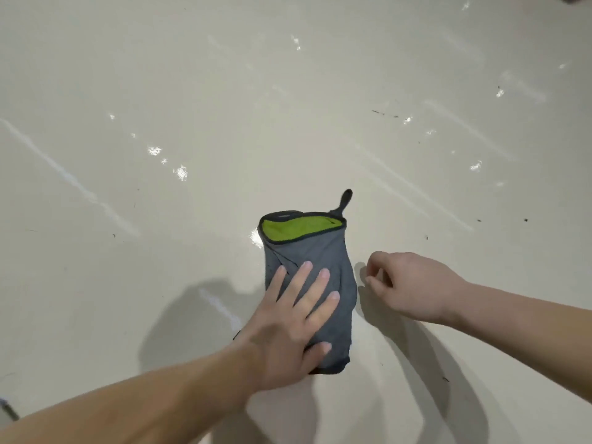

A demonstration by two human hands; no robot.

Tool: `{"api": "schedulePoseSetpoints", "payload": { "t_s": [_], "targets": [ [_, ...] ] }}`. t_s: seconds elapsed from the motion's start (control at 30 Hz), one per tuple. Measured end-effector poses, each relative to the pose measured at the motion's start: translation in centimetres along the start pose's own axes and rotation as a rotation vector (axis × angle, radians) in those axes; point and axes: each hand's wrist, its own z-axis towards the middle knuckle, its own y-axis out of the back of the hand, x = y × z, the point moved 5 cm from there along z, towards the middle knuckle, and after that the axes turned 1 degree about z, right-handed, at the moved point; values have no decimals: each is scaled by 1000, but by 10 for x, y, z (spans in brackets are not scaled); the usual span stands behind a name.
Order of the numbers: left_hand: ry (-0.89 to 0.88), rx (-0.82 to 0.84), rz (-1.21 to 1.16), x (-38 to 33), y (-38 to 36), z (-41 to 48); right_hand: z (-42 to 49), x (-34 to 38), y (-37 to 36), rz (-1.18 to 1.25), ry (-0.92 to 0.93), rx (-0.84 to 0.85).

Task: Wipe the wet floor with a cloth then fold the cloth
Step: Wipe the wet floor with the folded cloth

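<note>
A grey cloth (323, 251) with a lime-green inner side and a dark hanging loop lies folded into a narrow strip on the pale glossy floor (192, 91). My left hand (294, 318) presses flat on the near half of the cloth, fingers straight and spread. My right hand (413, 286) hovers just right of the cloth, fingers loosely curled, holding nothing and apart from the fabric.
Small shiny wet spots dot the floor, one (181, 172) to the left and another (256, 240) beside the cloth's far left edge. Dark specks (384, 113) lie at the far right. A dark object (8, 408) peeks in at the lower left edge.
</note>
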Motion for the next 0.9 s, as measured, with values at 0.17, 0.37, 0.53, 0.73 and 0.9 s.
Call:
{"api": "schedulePoseSetpoints", "payload": {
  "t_s": [0.17, 0.37, 0.53, 0.73, 0.9],
  "targets": [
    [-235, 113, 102, -36, -12, -50, -54, -21, -17, -60, 81, 132],
    [-427, 139, 140, -93, -22, -53, -108, -79, -49, -123, 108, 243],
    [-704, 232, 242, -142, -27, -4, -131, -153, -79, 96, -45, 60],
    [-874, 224, 162, -197, -16, 104, -170, -236, -89, 410, -321, -219],
    [-528, 200, 172, -210, 2, 166, -182, -258, -83, 489, -388, -345]
  ]
}}
